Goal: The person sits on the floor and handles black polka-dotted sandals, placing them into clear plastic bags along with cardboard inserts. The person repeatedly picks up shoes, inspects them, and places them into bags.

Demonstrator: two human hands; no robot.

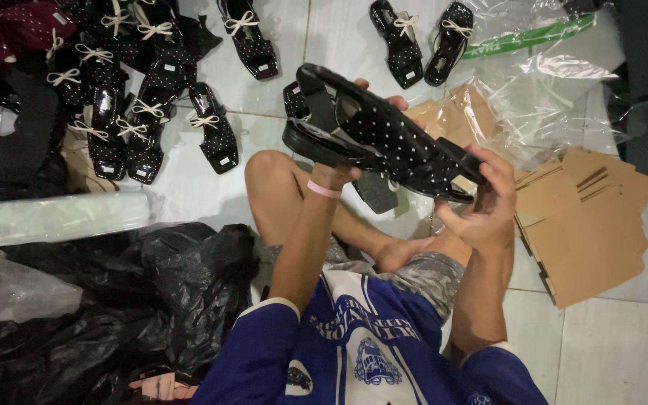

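Now both hands grip the black dotted sandal (384, 139), raised over my knee: left hand (335, 174) seemingly clamps the heel, right hand (481, 206) pinches the toe. Thin toe pinch; it could slip to the floor tiles (609, 345).

A black sandal with small white dots (384, 135) is held up in the air above the person's lap, gripped at both ends. It lies roughly level, tilted a little, its chunky black heel toward the upper left and its open toe toward the lower right. The dotted fabric upper faces the camera, and the glossy black sole edge shows along its lower side; a second heel block shows just beneath it.
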